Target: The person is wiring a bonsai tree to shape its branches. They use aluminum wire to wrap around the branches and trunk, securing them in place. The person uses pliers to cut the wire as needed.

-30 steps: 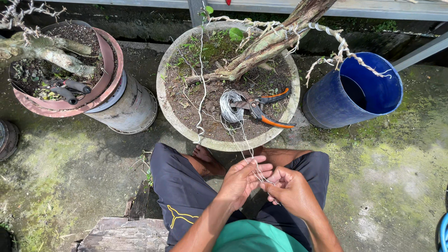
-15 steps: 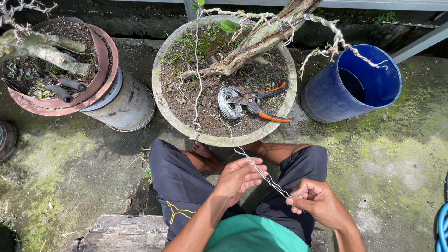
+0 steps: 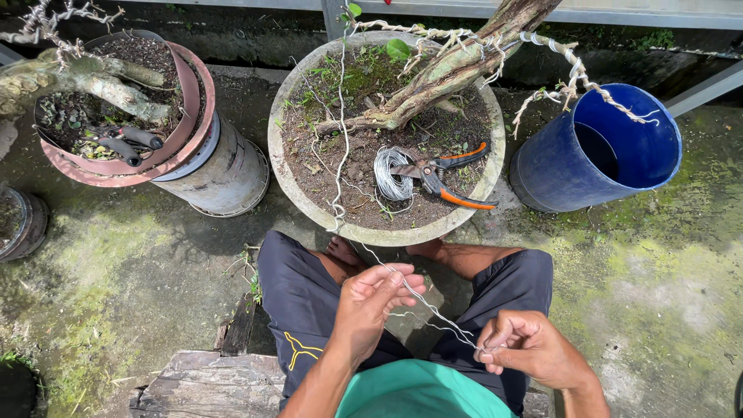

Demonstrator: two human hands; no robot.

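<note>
1. Bottom centre of the frame: I see the left hand (image 3: 371, 302) pinching a thin silver wire (image 3: 433, 310) between its fingertips, while the right hand (image 3: 526, 348) is closed on the same strand lower right. The wire runs taut between them, over dark shorts. A sharp tug here could, I judge, kink the strand or let it slip and whip back toward the fingers.

2. Centre: the strand climbs over the rim of a round grey concrete pot (image 3: 294, 186). Dragging across that rough edge could scrape it.

3. On the soil lie a coil of silver wire (image 3: 391, 172) and orange-handled pliers (image 3: 449, 174), touching each other. Pulling might snag the coil and tangle it, or shift the pliers.

4. Upper centre: a wire-wrapped bonsai trunk (image 3: 441, 73) leans right; its thin wired branch reaches over a blue plastic barrel (image 3: 611, 147) and could snap if caught.

5. Upper left: a reddish pot (image 3: 186, 85) with black-handled cutters (image 3: 124, 143) sits well apart.
</note>
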